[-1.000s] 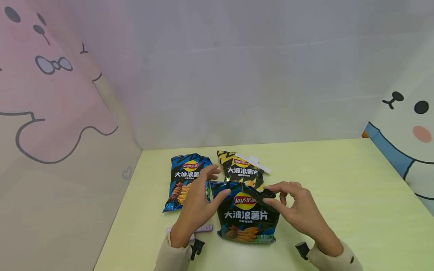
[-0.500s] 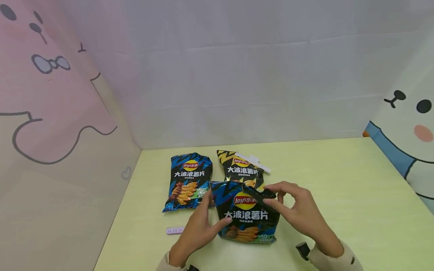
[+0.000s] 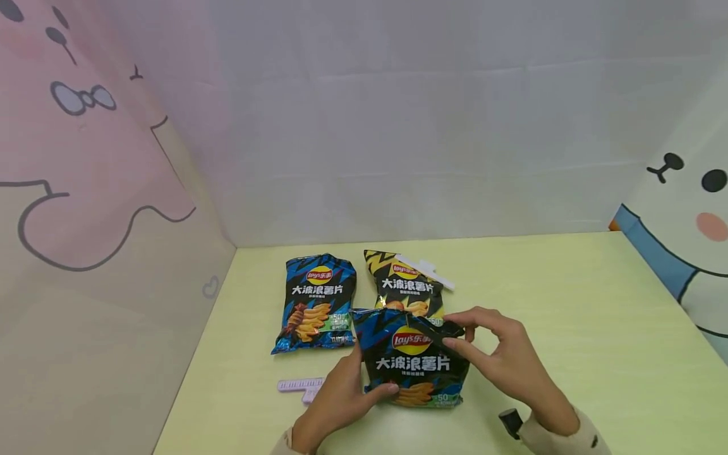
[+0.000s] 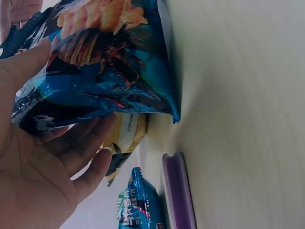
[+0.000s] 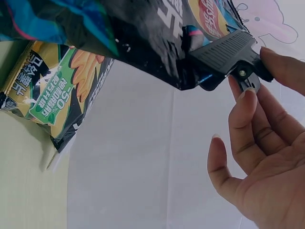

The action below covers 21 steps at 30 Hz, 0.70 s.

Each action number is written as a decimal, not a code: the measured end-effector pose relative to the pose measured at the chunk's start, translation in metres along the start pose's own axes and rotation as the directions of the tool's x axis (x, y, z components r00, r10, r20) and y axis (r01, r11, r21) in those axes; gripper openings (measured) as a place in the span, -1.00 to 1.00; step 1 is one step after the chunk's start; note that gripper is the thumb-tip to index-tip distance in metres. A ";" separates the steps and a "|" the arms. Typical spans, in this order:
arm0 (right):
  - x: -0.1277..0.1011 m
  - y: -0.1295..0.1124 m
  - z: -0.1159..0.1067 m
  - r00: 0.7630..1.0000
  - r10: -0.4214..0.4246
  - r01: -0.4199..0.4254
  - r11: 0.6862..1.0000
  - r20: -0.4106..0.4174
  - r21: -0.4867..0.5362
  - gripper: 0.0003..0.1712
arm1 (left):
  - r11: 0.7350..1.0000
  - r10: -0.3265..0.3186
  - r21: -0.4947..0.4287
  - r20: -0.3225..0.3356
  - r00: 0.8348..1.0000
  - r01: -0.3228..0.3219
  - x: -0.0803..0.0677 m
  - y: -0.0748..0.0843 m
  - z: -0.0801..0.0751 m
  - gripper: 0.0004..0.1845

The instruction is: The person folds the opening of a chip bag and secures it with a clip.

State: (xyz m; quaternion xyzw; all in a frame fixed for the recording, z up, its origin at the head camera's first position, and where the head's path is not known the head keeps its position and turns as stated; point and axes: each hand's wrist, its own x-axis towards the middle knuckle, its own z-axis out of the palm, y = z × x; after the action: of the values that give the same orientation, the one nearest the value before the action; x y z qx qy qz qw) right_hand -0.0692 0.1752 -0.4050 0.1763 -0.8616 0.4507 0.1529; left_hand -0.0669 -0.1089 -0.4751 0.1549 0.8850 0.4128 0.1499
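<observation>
A blue-and-black chip bag [image 3: 412, 366] stands upright, its top corner folded over at the right. My left hand [image 3: 340, 395] grips its lower left side, thumb on the front; in the left wrist view the fingers [image 4: 90, 143] lie behind the bag. With my right hand [image 3: 509, 354] I pinch the handles of a black clip [image 5: 224, 55]. The clip's jaws are closed on the folded top corner of the bag in the right wrist view. The lower fingers of that hand are loosely curled beneath the clip.
Another blue chip bag [image 3: 318, 303] lies behind at the left. A yellow-and-black chip bag [image 3: 406, 287] lies behind the held one, a white sealing clip [image 3: 423, 272] across its top. A lilac toothed strip [image 3: 300, 385] lies left of my left hand. Walls border the table [image 3: 597, 328].
My left hand has come down from beside the bag's upper left and taken hold of its lower left side. My right hand and the clip have stayed nearly in place.
</observation>
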 end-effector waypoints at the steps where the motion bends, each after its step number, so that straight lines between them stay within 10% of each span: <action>1: 0.000 0.000 0.000 1.000 -0.006 0.006 1.000 -0.004 0.002 -0.62 | 1.000 0.009 0.002 0.009 1.000 -0.009 0.001 -0.001 0.000 0.06; 21: 0.003 0.003 -0.002 0.997 -0.015 0.017 0.999 -0.070 0.031 -0.57 | 1.000 0.012 0.006 0.087 0.996 -0.013 0.010 -0.014 0.011 0.07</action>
State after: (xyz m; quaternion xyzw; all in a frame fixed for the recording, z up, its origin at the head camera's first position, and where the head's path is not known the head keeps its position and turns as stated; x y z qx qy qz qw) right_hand -0.0729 0.1784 -0.4052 0.1697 -0.8471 0.4690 0.1835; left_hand -0.0736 -0.1061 -0.4935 0.1789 0.8780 0.4036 0.1852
